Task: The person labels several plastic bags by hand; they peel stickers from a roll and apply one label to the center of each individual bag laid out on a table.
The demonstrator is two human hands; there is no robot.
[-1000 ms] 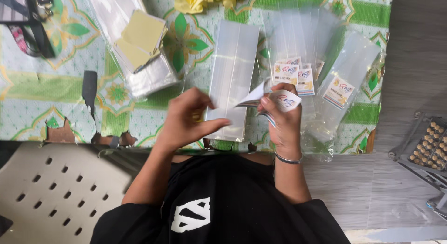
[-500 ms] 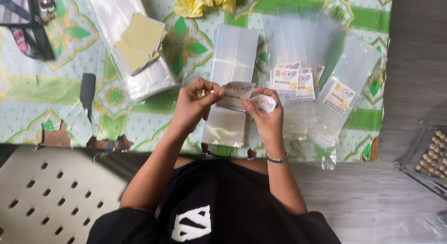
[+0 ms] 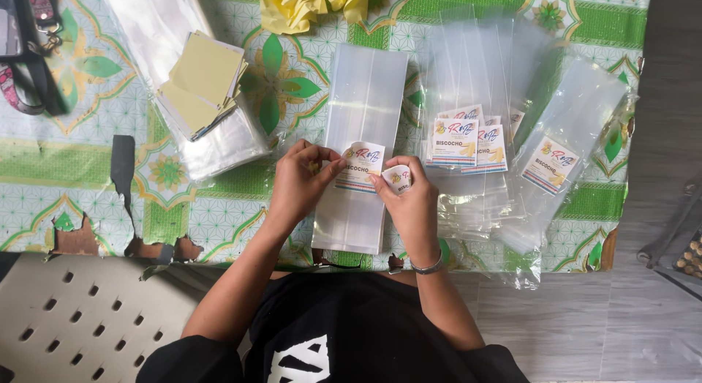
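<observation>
The left hand [image 3: 298,184] pinches a printed label [image 3: 360,166] against a clear plastic bag [image 3: 362,145] lying on the tabletop [image 3: 88,207]. The right hand [image 3: 411,204] has its fingers clamped on a curled backing strip [image 3: 397,178]. Labelled bags [image 3: 482,145] lie stacked just right.

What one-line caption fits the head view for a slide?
Two bare hands, left hand and right hand, press a printed label onto a clear plastic bag on a green patterned tablecloth.

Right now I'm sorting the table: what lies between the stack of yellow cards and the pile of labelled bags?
In the head view, one clear plastic bag lies flat between the yellow cards and the labelled bags; both hands press a label onto it.
</observation>
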